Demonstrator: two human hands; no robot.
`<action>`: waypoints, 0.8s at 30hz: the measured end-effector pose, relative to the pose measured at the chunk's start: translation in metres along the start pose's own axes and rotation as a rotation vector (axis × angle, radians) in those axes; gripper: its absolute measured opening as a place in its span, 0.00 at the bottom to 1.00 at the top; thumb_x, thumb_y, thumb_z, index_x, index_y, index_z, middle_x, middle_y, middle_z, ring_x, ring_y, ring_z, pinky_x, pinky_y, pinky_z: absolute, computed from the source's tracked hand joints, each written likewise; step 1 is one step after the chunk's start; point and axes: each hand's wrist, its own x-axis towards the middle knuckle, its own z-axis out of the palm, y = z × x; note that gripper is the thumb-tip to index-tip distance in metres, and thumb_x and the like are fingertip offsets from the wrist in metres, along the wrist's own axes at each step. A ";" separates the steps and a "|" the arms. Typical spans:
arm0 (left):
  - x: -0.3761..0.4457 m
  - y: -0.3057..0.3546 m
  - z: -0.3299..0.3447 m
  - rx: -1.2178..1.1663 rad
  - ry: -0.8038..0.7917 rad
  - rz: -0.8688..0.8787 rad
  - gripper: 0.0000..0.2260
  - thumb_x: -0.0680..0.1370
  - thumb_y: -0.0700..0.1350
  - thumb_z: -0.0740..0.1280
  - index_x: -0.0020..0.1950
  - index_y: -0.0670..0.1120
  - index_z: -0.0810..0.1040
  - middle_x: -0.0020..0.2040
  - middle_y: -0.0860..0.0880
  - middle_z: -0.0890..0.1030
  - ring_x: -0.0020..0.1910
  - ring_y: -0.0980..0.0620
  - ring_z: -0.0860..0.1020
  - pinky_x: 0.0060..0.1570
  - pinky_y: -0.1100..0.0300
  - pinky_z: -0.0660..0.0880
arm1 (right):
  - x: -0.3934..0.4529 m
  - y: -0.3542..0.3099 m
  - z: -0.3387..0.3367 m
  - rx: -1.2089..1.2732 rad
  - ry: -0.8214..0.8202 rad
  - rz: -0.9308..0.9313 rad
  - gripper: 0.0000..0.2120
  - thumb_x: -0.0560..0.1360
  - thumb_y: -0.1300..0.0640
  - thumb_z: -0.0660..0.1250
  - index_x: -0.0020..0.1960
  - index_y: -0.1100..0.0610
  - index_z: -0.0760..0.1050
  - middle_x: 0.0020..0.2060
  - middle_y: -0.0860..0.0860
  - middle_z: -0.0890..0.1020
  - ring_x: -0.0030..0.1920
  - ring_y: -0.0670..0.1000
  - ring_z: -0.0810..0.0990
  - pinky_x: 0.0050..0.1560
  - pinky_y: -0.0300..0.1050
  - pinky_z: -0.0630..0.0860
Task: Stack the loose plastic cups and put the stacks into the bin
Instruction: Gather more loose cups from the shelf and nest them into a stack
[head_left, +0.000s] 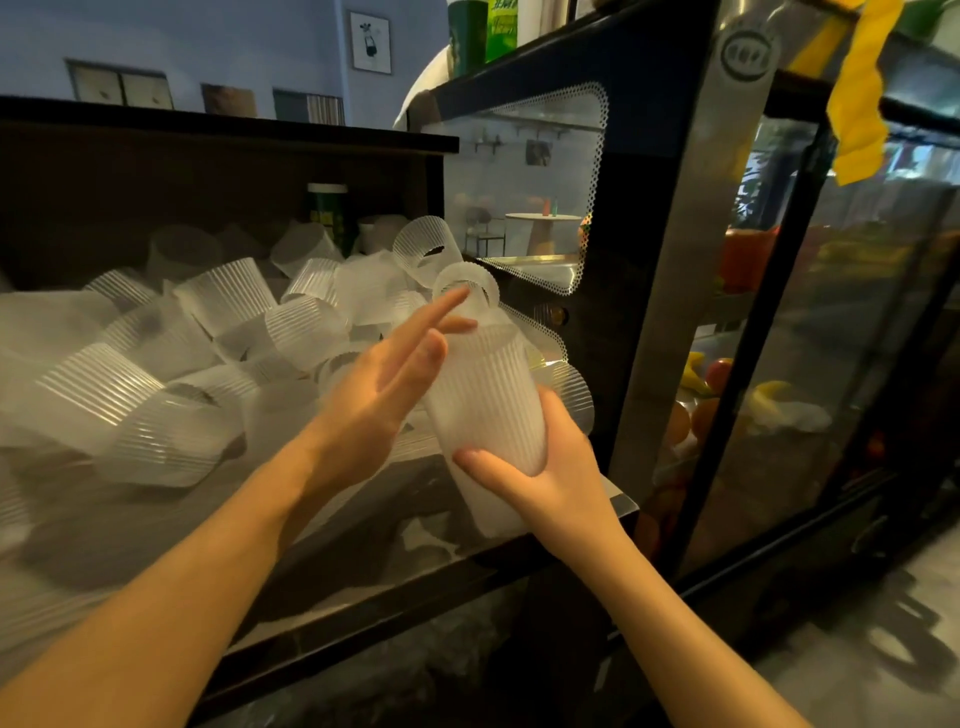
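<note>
Right hand (540, 483) at 5 o'clock grips the stack of cups (485, 400) near its base, stack tilted toward 11. Left hand (379, 384) flat-fingered, palm against the stack's side, holding nothing. Loose cups (156, 395) piled at 9 o'clock. Display fridge (779, 312) at 3.

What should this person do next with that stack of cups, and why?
Probably reach the open left hand back into the pile of loose cups for another one: the right hand grips the stack upright, and many cups lie unstacked.
</note>
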 end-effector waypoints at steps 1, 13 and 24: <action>-0.001 -0.003 0.003 -0.016 0.031 0.012 0.36 0.69 0.79 0.50 0.73 0.65 0.64 0.65 0.63 0.75 0.66 0.64 0.71 0.59 0.67 0.67 | -0.004 0.000 -0.001 0.028 -0.007 0.005 0.30 0.61 0.33 0.72 0.59 0.41 0.68 0.49 0.38 0.76 0.52 0.42 0.79 0.45 0.42 0.80; 0.003 -0.023 0.026 0.395 0.127 0.060 0.25 0.77 0.61 0.63 0.69 0.50 0.73 0.56 0.56 0.77 0.52 0.63 0.76 0.48 0.70 0.75 | -0.040 -0.003 -0.079 0.126 0.189 0.154 0.26 0.62 0.38 0.75 0.57 0.43 0.72 0.48 0.40 0.81 0.51 0.42 0.82 0.42 0.38 0.80; 0.050 -0.027 0.100 0.990 -0.064 0.128 0.37 0.76 0.66 0.63 0.78 0.48 0.59 0.71 0.48 0.69 0.65 0.50 0.66 0.62 0.58 0.65 | -0.050 -0.004 -0.098 -0.003 0.167 0.193 0.27 0.62 0.38 0.75 0.56 0.44 0.70 0.48 0.43 0.79 0.49 0.40 0.81 0.40 0.36 0.79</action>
